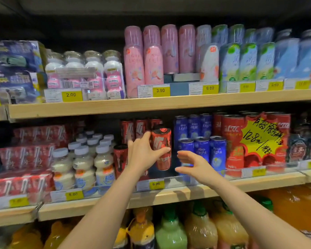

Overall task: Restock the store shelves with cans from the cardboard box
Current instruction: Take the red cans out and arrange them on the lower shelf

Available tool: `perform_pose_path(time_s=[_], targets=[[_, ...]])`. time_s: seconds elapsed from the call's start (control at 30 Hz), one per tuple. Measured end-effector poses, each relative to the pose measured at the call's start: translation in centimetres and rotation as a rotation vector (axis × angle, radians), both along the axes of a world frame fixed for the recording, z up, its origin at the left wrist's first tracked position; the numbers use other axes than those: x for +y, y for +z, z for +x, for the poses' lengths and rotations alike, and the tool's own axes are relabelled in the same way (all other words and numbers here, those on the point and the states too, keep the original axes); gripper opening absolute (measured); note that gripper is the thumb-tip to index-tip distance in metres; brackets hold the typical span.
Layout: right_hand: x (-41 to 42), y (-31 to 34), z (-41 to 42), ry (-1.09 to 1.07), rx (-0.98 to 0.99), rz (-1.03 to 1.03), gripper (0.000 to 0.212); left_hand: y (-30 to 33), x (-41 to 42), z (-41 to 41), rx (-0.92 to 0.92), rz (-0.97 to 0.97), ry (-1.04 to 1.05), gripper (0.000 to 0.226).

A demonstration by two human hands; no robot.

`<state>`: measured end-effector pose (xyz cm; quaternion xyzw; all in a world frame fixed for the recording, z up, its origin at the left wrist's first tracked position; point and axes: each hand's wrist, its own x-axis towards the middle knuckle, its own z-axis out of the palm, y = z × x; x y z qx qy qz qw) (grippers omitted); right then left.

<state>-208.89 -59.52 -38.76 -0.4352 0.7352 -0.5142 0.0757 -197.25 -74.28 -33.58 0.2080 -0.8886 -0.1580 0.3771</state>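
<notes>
**Red can at middle shelf, drinks aisle**

While the left hand [144, 155] grips the red can [162, 150], its fingers [141, 139] curl over the can's left side and the thumb reaches across the front near the lower half. Can: upright, tilted slightly, held above the middle shelf [169, 194] in the gap between the red row and the blue row; whether its base touches the shelf cannot be told. Right hand [192, 165]: holds nothing, fingers spread and loosely bent, just right of the can and apart from it, in front of the blue cans [217, 151].

Adjacent stock, middle shelf:
- Second red can [119, 159], upright, just left of the left hand.
- More red cans [133, 129] behind, toward the shelf back.
- White-capped milky bottles [83, 166], left of the red cans.
- Red shrink-wrapped packs [23, 155], far left.
- Large red tins [235, 144], right of the blue cans, partly covered by a yellow starburst price sign [258, 139].
- Yellow price tag [156, 184] reading 6.00 on the shelf edge, below the held can.

Upper shelf: pink tall cans [144, 63], pale green cans [248, 60], small jar-like bottles [93, 72].

Lower shelf: large juice bottles [171, 230], orange and green.
</notes>
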Motion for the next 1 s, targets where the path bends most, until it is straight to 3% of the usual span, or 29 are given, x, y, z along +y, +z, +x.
perform_pose_path(time_s=[0.07,0.2,0.3,0.4,0.53,0.77,1.0], targets=[[-1.6,0.2,0.6,0.012,0.016,-0.003,0.065,-0.4,-0.3,-0.6,0.019,0.021,-0.003,0.071],[-4.3,1.1,1.3,-0.073,0.051,-0.047,0.047,-0.5,-0.5,-0.9,0.031,0.035,-0.067,0.068],[-5.3,1.0,1.0,-0.091,0.036,-0.027,0.051,0.3,-2.0,0.1,0.019,0.083,-0.115,0.066],[-6.2,0.3,1.0,-0.103,-0.006,0.02,0.063,0.0,-4.5,1.8,-0.101,-0.119,-0.003,0.05],[-7.6,-0.3,1.4,-0.101,-0.01,0.076,0.063,-1.2,-5.9,2.9,-0.246,-0.304,0.063,0.049],[-8.3,-1.5,0.8,-0.124,-0.025,0.187,0.05,-2.5,-6.8,2.5,-0.165,-0.332,0.014,0.05],[-8.8,-2.0,0.7,-0.132,-0.024,0.237,0.053,-3.3,-7.5,2.4,-0.133,-0.294,0.004,0.048]])
